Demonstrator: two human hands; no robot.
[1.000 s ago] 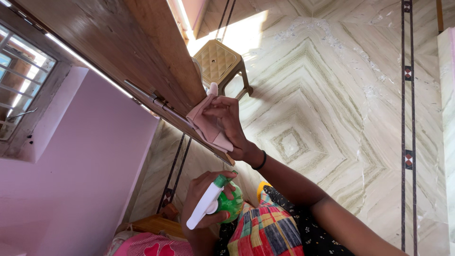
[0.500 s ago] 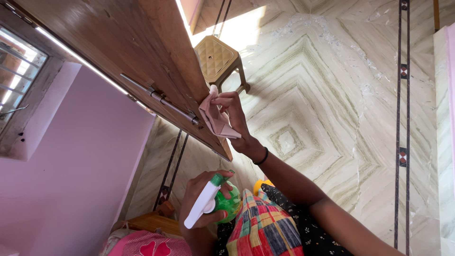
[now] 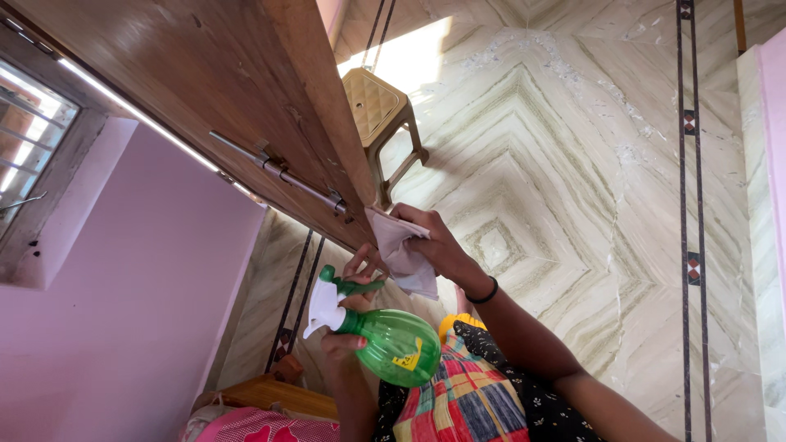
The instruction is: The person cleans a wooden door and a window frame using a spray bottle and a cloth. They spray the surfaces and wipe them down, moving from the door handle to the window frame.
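Below the wooden door (image 3: 246, 90), the left hand (image 3: 348, 315) grips a green spray bottle (image 3: 385, 340), fingers wrapped round its neck and trigger. Its long axis slants, nozzle pointing upper-left toward the door. The right hand (image 3: 438, 245) pinches a pale cloth (image 3: 401, 254) by the door's edge.

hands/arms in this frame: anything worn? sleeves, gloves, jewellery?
Both hands are bare, no gloves. The right hand has a thin black band round the wrist; the forearm behind it is uncovered, with no sleeve in view. The left hand and its forearm are also uncovered, with no band or ring visible.
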